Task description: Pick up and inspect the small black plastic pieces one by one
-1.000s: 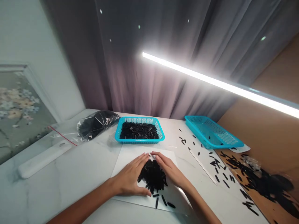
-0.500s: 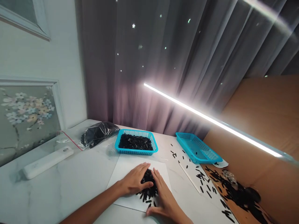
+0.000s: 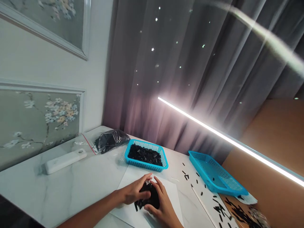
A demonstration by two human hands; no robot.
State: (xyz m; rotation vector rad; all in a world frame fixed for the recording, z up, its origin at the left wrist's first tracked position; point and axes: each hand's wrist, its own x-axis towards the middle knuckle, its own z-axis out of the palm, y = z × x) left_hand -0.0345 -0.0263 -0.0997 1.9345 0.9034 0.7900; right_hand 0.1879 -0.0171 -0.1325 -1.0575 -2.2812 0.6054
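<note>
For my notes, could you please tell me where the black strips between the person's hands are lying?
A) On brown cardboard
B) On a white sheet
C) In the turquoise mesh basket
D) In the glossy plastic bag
B. The left hand and right hand cup the black strips on the flat white sheet.

Left hand (image 3: 133, 193), right hand (image 3: 163, 213): two total. Turquoise baskets (image 3: 144, 144): two (one heaped). Black plastic bag (image 3: 110, 141): one.

No readable text, labels, brands, numbers or signs in view.
</note>
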